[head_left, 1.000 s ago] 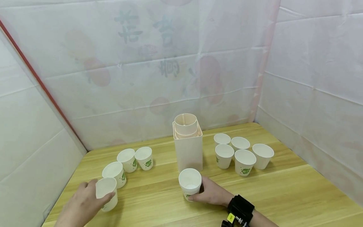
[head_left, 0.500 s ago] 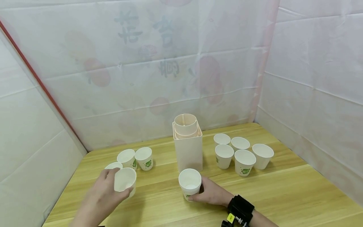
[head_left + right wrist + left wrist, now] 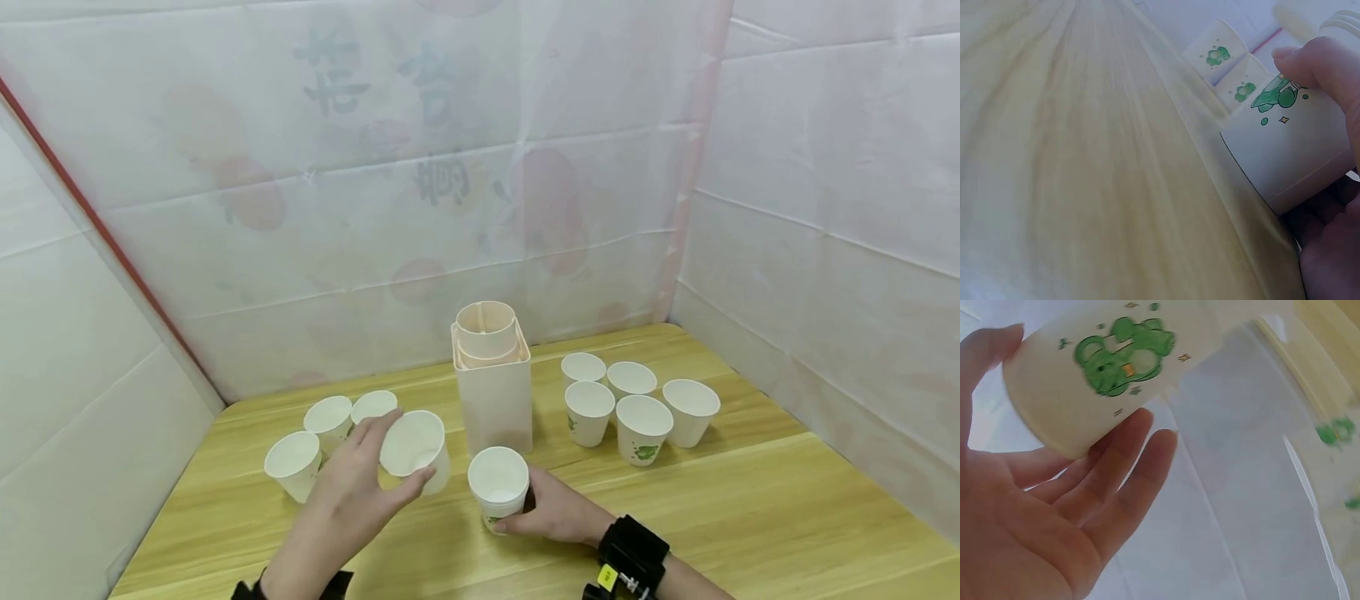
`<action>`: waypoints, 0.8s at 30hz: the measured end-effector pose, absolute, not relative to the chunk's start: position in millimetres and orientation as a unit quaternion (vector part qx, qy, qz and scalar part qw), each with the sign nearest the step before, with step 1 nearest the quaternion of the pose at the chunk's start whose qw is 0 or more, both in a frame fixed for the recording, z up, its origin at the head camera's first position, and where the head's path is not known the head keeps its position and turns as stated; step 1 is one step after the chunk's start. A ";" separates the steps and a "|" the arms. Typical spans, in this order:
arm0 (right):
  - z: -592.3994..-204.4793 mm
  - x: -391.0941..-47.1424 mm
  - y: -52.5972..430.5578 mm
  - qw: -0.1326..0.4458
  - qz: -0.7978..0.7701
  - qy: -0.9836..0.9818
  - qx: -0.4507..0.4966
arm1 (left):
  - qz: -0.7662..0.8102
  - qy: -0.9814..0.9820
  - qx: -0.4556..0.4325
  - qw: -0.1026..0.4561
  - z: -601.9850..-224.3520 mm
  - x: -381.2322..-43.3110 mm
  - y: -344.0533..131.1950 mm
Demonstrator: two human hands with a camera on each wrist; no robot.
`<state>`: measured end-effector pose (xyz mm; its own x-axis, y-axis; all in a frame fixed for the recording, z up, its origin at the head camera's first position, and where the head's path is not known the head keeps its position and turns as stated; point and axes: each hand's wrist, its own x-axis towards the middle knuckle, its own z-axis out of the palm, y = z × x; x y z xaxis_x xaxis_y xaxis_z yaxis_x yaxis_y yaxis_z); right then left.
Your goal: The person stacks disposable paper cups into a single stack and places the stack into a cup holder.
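My left hand (image 3: 348, 492) pinches a white paper cup (image 3: 416, 450) between thumb and fingers, held above the table left of the stack. In the left wrist view that paper cup (image 3: 1116, 369) shows a green animal print, and the fingertips rest along its side. My right hand (image 3: 551, 507) grips a short stack of paper cups (image 3: 498, 492) standing on the table; several rims show one above another. The right wrist view has the stack's lowest cup (image 3: 1297, 137) with a green print, thumb on its side.
Behind the stack stands a tall pale square holder (image 3: 495, 400) with a round tube in its top. Several paper cups (image 3: 645, 429) stand at the right. Another 3 cups (image 3: 294, 463) are at the left, one partly behind my left hand. Fabric walls (image 3: 360, 208) enclose the wooden table (image 3: 660, 517).
My left hand has lifted a cup from the left group and carried it right, close to the stack. My right hand keeps hold of the stack in place. The view has shifted slightly.
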<state>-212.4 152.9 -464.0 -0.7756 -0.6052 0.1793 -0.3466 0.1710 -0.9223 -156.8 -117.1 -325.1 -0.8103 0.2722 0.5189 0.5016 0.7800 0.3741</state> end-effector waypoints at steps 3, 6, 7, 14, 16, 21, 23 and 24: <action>-463.9 -212.5 152.2 0.110 -0.560 0.756 -0.321 | -0.270 -0.905 -0.229 0.236 -323.8 -158.6 -105.6; -463.5 -212.3 152.1 0.110 -0.562 0.752 -0.325 | -0.279 -0.893 -0.250 0.249 -323.3 -160.9 -95.5; -463.1 -212.1 152.1 0.110 -0.563 0.751 -0.326 | -0.282 -0.890 -0.256 0.251 -323.2 -161.6 -92.3; -460.1 -211.0 151.5 0.129 -0.572 0.739 -0.330 | -0.300 -0.877 -0.286 0.242 -327.0 -166.0 -71.2; -456.6 -209.3 151.1 0.133 -0.576 0.734 -0.333 | -0.304 -0.876 -0.294 0.233 -329.2 -167.0 -66.0; -440.3 -201.4 149.7 0.131 -0.578 0.731 -0.338 | -0.306 -0.873 -0.313 0.215 -337.0 -169.1 -56.7; -434.4 -198.3 149.3 0.129 -0.575 0.735 -0.336 | -0.301 -0.874 -0.318 0.210 -340.6 -169.8 -54.1; -433.0 -197.6 149.2 0.127 -0.574 0.737 -0.335 | -0.297 -0.875 -0.320 0.208 -342.4 -170.2 -52.9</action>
<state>-197.6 149.2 -433.0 -0.7435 -0.6389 0.1978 -0.3484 0.1176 -0.9300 -170.2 -52.9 -342.4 -0.7088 0.4360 0.5546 0.6833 0.6197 0.3861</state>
